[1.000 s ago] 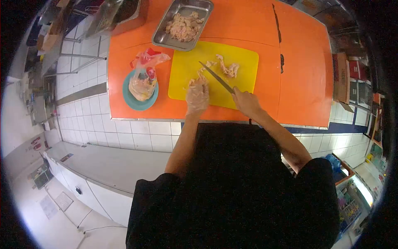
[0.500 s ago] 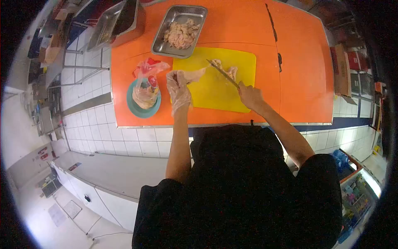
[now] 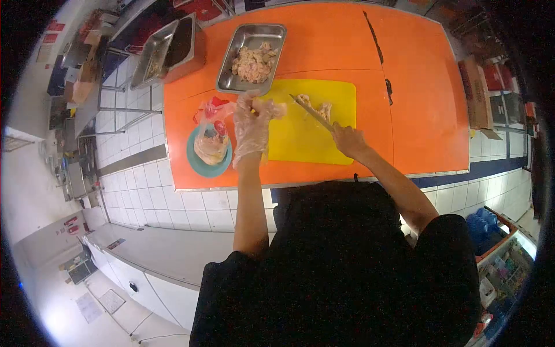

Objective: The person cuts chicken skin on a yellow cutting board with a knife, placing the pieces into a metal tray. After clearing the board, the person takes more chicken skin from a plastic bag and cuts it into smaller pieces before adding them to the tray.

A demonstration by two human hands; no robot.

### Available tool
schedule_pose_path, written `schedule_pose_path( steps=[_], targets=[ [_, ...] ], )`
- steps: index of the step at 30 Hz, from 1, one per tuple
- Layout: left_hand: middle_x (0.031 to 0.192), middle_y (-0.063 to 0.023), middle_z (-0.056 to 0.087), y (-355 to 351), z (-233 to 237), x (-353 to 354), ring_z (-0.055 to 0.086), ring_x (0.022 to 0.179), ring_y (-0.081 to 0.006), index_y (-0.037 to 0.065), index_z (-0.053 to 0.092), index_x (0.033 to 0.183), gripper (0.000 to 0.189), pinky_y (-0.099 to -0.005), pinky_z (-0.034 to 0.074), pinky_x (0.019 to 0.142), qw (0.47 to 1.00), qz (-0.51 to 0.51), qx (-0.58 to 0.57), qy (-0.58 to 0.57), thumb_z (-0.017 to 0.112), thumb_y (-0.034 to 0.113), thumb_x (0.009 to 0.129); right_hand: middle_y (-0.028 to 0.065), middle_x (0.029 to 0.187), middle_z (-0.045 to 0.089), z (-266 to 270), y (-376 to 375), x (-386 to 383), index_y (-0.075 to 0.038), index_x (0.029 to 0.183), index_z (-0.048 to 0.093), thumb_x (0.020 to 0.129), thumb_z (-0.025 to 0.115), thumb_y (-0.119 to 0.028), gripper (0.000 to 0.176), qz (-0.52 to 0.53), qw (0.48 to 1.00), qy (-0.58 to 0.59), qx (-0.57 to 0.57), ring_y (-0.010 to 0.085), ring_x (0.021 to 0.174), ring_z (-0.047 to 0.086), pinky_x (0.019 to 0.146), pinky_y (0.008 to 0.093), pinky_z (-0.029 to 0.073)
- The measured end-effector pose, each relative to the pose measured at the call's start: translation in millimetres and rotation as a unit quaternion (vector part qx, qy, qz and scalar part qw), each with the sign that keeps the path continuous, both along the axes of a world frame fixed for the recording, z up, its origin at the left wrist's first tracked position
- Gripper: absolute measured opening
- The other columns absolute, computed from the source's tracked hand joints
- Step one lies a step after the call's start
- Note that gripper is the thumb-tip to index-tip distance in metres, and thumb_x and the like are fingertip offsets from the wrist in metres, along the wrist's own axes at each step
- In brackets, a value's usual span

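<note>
My left hand (image 3: 250, 134), in a clear plastic glove, grips a pale piece of raw chicken (image 3: 276, 109) over the left edge of the yellow cutting board (image 3: 295, 141). Bare, my right hand (image 3: 349, 142) is closed round the handle of a knife (image 3: 313, 111). Its blade slants up and left above the board. Beside and partly behind the blade lie pale meat scraps (image 3: 325, 110). Left of my gloved hand, a plastic bag of raw meat (image 3: 210, 148) rests in a teal bowl (image 3: 196, 166).
Beyond the board, a metal tray (image 3: 226, 75) holds cut pale meat (image 3: 254, 63). A deeper metal container (image 3: 184, 55) stands at the orange table's (image 3: 428, 127) far left corner. Behind the left arm is a long white counter (image 3: 167, 251).
My left hand has lifted and turned the chicken piece, which now looks shorter and bunched at the fingers. The knife remains in my right hand. The whole view has shifted slightly.
</note>
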State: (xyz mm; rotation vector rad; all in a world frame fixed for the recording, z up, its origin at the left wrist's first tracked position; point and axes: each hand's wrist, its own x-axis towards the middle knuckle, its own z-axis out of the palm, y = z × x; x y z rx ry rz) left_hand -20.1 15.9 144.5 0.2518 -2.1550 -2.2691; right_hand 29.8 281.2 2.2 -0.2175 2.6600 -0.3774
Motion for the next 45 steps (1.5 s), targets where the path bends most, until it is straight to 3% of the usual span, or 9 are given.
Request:
schedule_pose_path(
  steps=[16, 23, 25, 29, 31, 35, 37, 40, 45],
  targets=[
    [0.092, -0.0055, 0.063, 3.4, 51.4, 11.2, 0.066, 0.076, -0.0169, 0.007, 0.054, 0.110, 0.019, -0.0290, 0.056, 0.071, 1.000, 0.003, 0.008, -0.015, 0.069, 0.011, 0.099, 0.0249, 0.079, 0.069, -0.2, 0.5, -1.5, -0.005, 0.111, 0.052, 0.104, 0.052, -0.033, 0.029, -0.021, 0.997, 0.019, -0.077, 0.0477, 0.075, 0.070, 0.066, 0.0618, 0.055],
    [0.103, -0.0037, 0.064, -2.1, -134.7, 9.5, 0.066, 0.089, -0.0160, 0.008, 0.062, 0.110, 0.024, -0.0312, 0.057, 0.086, 0.967, 0.082, 0.162, -0.177, 0.075, 0.018, 0.093, 0.0257, 0.078, 0.068, 27.2, 0.9, -4.6, -0.006, 0.114, 0.051, 0.105, 0.050, -0.034, 0.030, -0.064, 0.992, -0.007, -0.111, 0.0481, 0.073, 0.069, 0.064, 0.0616, 0.055],
    [0.105, -0.0072, 0.068, -5.7, -171.3, 20.2, 0.067, 0.089, -0.0195, 0.005, 0.063, 0.106, 0.037, -0.0342, 0.055, 0.085, 0.940, 0.072, -0.114, -0.313, 0.080, 0.031, 0.086, 0.0260, 0.078, 0.068, 26.4, -0.1, -3.5, -0.006, 0.115, 0.050, 0.106, 0.048, -0.034, 0.030, -0.063, 0.992, -0.009, -0.106, 0.0478, 0.073, 0.069, 0.064, 0.0612, 0.055],
    [0.098, -0.0122, 0.072, 0.7, -127.8, 55.8, 0.068, 0.088, -0.0237, 0.000, 0.065, 0.105, 0.050, -0.0387, 0.054, 0.080, 0.927, 0.090, -0.174, -0.320, 0.083, 0.040, 0.080, 0.0252, 0.076, 0.067, 28.0, -7.9, 7.3, -0.004, 0.118, 0.050, 0.109, 0.045, -0.033, 0.031, -0.017, 0.996, 0.010, -0.084, 0.0462, 0.072, 0.069, 0.065, 0.0594, 0.054],
    [0.076, -0.0087, 0.069, -4.7, -141.9, 64.1, 0.064, 0.063, -0.0214, 0.001, 0.067, 0.096, 0.023, -0.0380, 0.052, 0.058, 0.940, 0.096, -0.228, -0.236, 0.075, 0.022, 0.092, 0.0249, 0.077, 0.068, 34.1, -13.8, 8.0, -0.007, 0.117, 0.051, 0.107, 0.047, -0.035, 0.031, 0.004, 0.998, -0.019, -0.061, 0.0473, 0.073, 0.070, 0.064, 0.0599, 0.055],
    [0.078, -0.0161, 0.070, -13.8, -154.2, 71.3, 0.068, 0.070, -0.0305, -0.001, 0.068, 0.099, 0.027, -0.0423, 0.053, 0.063, 0.916, 0.083, -0.337, -0.201, 0.074, 0.025, 0.092, 0.0238, 0.078, 0.069, 28.6, -20.1, 13.0, -0.007, 0.119, 0.052, 0.106, 0.047, -0.035, 0.031, 0.075, 0.995, -0.022, -0.056, 0.0463, 0.073, 0.070, 0.063, 0.0594, 0.055],
    [0.084, -0.0209, 0.070, -8.9, -147.7, 68.5, 0.068, 0.079, -0.0370, 0.000, 0.068, 0.102, 0.022, -0.0451, 0.053, 0.068, 0.887, 0.083, -0.454, -0.005, 0.071, 0.020, 0.094, 0.0214, 0.077, 0.070, 21.5, -23.7, 15.8, -0.006, 0.122, 0.052, 0.105, 0.048, -0.030, 0.029, 0.094, 0.995, -0.025, -0.020, 0.0430, 0.071, 0.071, 0.062, 0.0586, 0.056],
    [0.092, -0.0235, 0.068, -0.1, -155.7, 44.1, 0.067, 0.087, -0.0412, 0.000, 0.070, 0.109, 0.031, -0.0494, 0.053, 0.076, 0.894, -0.054, -0.441, 0.063, 0.070, 0.028, 0.093, 0.0205, 0.072, 0.068, -0.3, -26.2, 23.0, -0.003, 0.123, 0.052, 0.104, 0.050, -0.026, 0.029, 0.098, 0.995, 0.023, -0.003, 0.0410, 0.067, 0.071, 0.063, 0.0561, 0.056],
    [0.090, -0.0226, 0.067, 10.3, -175.8, 44.3, 0.066, 0.086, -0.0427, 0.006, 0.071, 0.112, 0.024, -0.0509, 0.053, 0.075, 0.886, -0.037, -0.462, 0.034, 0.065, 0.021, 0.094, 0.0196, 0.075, 0.070, -26.1, -57.5, -9.6, 0.004, 0.132, 0.048, 0.096, 0.054, -0.013, 0.041, 0.118, 0.992, 0.009, -0.041, 0.0395, 0.070, 0.072, 0.059, 0.0538, 0.056]
  ],
)
